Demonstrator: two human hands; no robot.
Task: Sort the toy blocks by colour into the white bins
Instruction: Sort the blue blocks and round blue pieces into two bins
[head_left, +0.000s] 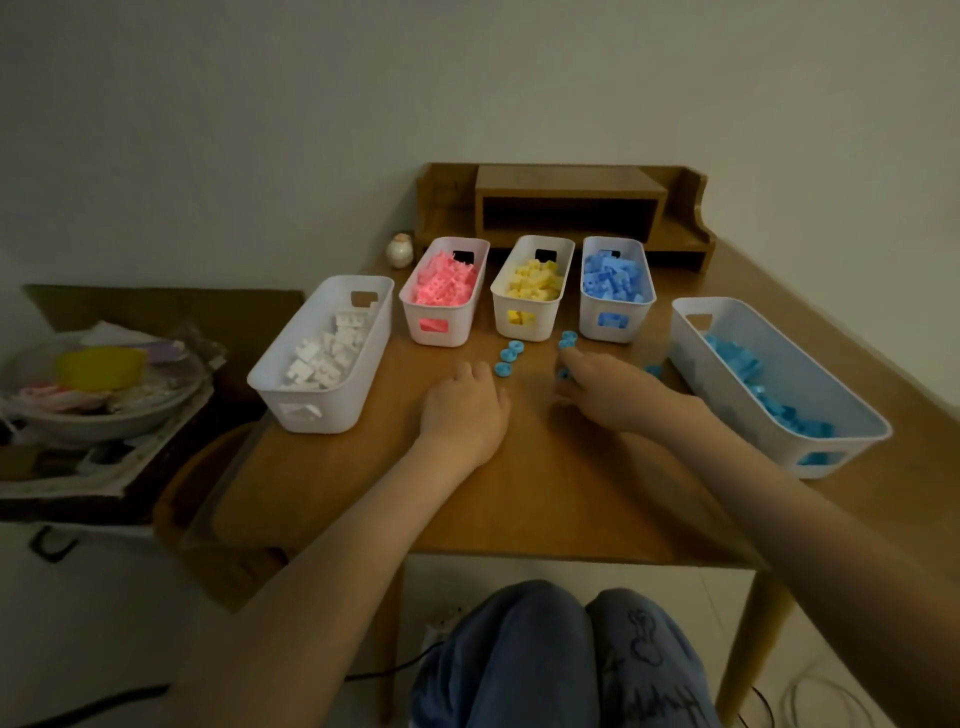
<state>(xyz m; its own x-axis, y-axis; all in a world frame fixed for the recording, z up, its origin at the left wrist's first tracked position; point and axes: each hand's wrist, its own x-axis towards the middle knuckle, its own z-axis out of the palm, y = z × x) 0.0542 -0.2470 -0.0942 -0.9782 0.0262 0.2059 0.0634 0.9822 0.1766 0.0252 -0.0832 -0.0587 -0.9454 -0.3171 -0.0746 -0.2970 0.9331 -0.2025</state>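
- Left hand (465, 410) lies palm-down on the desk (545, 493), fingers loosely bent, holding nothing.
- Right hand (610, 389) pinches a blue ring (563, 373) low over the desk.
- Loose rings (503, 369) lie between the hands and the yellow bin (544, 325).
- White bin (332, 410), pink bin (460, 327), blue bin (638, 325) and right bin (727, 405) hold blocks.

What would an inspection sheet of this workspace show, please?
Surface: wooden table.
Job's things: white-block bin, pink-block bin, yellow-block bin, small blue-block bin, large blue-block bin; loose blue rings on the table.
Clutter: small figurine; wooden shelf unit at the back.
Grippers: left hand rests on the table; right hand pinches a blue ring.
Cables: black cable on the floor.
Surroundings: side table with a piled bowl; plain wall.
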